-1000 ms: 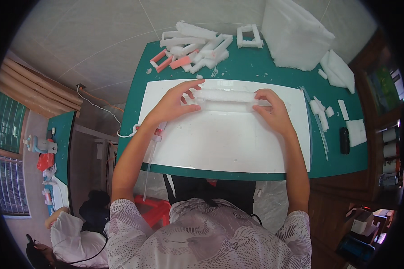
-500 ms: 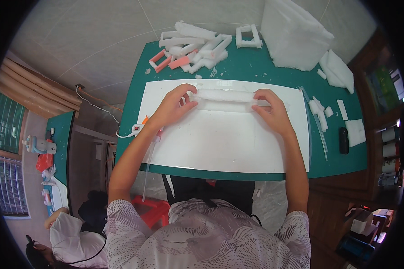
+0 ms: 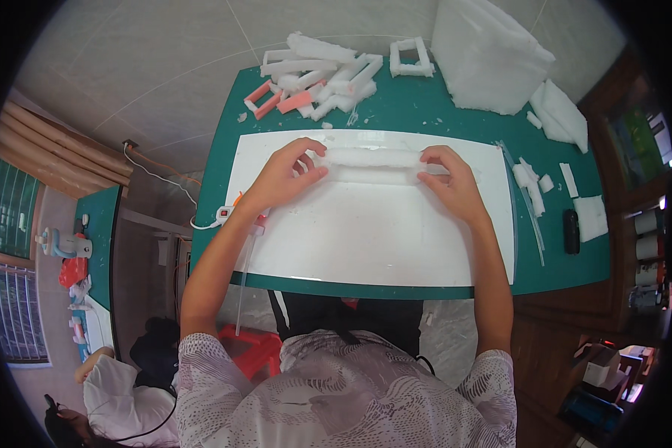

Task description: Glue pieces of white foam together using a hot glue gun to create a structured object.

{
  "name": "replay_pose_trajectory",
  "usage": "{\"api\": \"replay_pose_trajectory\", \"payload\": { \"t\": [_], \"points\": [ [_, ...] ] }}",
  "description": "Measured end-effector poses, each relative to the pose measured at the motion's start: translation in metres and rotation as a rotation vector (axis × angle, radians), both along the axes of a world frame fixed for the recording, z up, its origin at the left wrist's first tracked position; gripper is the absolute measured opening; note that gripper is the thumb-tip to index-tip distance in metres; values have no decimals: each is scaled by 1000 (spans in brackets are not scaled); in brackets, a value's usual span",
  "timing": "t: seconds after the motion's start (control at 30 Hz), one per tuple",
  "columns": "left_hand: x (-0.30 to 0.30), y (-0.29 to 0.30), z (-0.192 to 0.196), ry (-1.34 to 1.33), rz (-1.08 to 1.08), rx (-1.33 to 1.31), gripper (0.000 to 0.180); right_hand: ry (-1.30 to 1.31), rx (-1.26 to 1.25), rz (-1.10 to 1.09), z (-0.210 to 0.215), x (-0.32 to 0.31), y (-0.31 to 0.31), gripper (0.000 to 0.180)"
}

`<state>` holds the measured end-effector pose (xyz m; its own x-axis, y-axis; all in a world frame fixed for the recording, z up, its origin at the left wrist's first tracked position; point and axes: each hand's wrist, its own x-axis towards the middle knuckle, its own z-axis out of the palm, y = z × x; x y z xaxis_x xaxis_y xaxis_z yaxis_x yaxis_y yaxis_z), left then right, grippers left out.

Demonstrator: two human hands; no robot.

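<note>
A long, rough-edged white foam strip (image 3: 373, 157) lies crosswise over the white board (image 3: 351, 239), close to its far edge. My left hand (image 3: 290, 173) pinches the strip's left end between bent fingers and thumb. At the right end, my right hand (image 3: 450, 183) grips it the same way. Just below the strip a pale band shows on the board; whether it is a reflection or part of the piece I cannot tell. Beside my left forearm sits what looks like a glue gun (image 3: 258, 226), partly hidden, with a clear glue stick (image 3: 243, 287) reaching past the table edge.
Several white and pink foam frames (image 3: 321, 78) are piled at the far left of the green table (image 3: 418, 101). A large white foam block (image 3: 489, 63) stands far right. Foam scraps (image 3: 530, 187) and a black case (image 3: 571, 231) lie right. Another person (image 3: 127, 396) sits lower left.
The hands and strip hold nearly the same place; the strip appears tilted slightly, its far face showing less fully. The whole view has shifted a little.
</note>
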<state>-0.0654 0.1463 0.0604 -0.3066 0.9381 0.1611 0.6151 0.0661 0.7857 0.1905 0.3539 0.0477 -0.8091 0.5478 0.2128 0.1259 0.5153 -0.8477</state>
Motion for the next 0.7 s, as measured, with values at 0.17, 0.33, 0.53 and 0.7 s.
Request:
{"api": "replay_pose_trajectory", "payload": {
  "t": [0.17, 0.33, 0.53, 0.7],
  "points": [
    [-1, 5, -1, -314, 55, -47, 18, 0, 4, 4, 1, 0, 0, 22],
    [1, 2, 7, -180, -40, -53, 25, 11, -32, 4, -1, 2, 1, 21],
    [2, 2, -1, -68, -20, 11, 28, -5, -8, -2, 1, 1, -1, 22],
    [4, 5, -2, -55, -15, 33, 26, -11, -12, -15, 2, 2, 0, 23]
  ]
}}
